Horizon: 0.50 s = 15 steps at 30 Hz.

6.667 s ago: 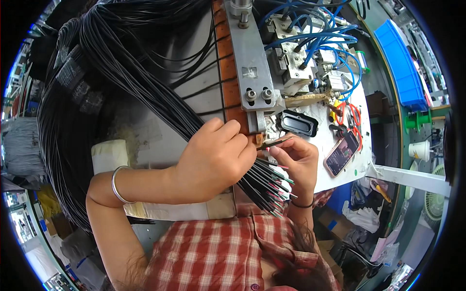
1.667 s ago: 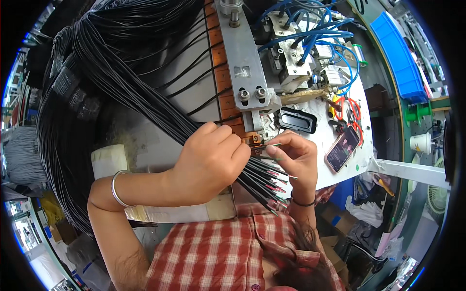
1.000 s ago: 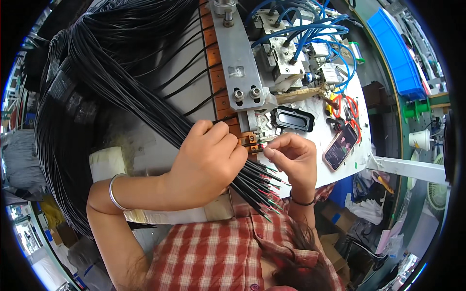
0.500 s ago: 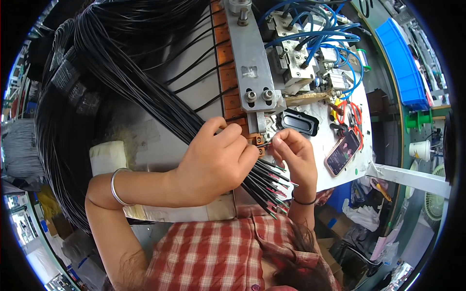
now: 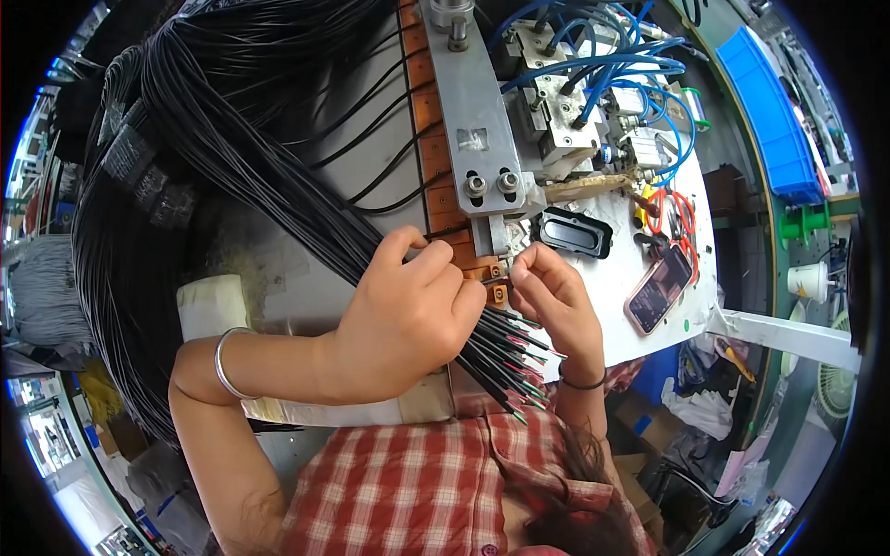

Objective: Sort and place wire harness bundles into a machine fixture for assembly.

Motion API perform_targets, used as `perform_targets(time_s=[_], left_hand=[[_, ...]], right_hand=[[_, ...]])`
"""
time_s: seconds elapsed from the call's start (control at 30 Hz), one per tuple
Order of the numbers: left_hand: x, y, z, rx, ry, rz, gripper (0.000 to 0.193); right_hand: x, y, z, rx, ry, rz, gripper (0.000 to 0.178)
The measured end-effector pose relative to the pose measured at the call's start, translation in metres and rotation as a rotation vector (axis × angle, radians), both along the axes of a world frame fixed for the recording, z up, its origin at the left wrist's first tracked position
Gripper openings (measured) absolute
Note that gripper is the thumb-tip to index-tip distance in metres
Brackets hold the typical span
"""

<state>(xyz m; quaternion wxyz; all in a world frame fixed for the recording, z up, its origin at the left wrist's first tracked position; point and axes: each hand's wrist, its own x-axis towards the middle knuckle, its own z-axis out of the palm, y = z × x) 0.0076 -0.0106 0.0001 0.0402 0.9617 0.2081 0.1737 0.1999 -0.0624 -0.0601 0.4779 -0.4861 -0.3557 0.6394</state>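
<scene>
My left hand is closed above a thick bundle of black cables, its fingers curled around a black cable; the grip itself is mostly hidden by the knuckles. Opposite it, my right hand pinches thumb and forefinger at that cable's end. This end crosses small orange-brown blocks at the near end of an orange-brown strip. Below both hands fan out the bundle's cut ends, with red and green wire tips. Several single cables run from the left onto the strip, under a grey metal bar.
Beyond the bar stand metal fixture blocks with blue air tubes. A black tray, a phone and red-handled pliers lie on the white table to the right. A pale padded block sits beside my left forearm.
My right fingertips have drawn slightly left and curled tighter by the orange-brown blocks. My left hand has barely moved. Loose cables by the strip have shifted a little.
</scene>
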Motion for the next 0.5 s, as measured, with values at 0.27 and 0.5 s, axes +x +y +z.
perform_targets(time_s=[0.27, 0.5], left_hand=[[-0.002, 0.005, -0.011, 0.006, 0.004, -0.056, 0.013], [-0.013, -0.007, 0.042, 0.03, -0.066, -0.122, 0.023]], right_hand=[[0.012, 0.003, 0.006, -0.146, 0.053, 0.133, 0.008], [-0.02, -0.005, 0.039, 0.246, -0.261, -0.22, 0.017]])
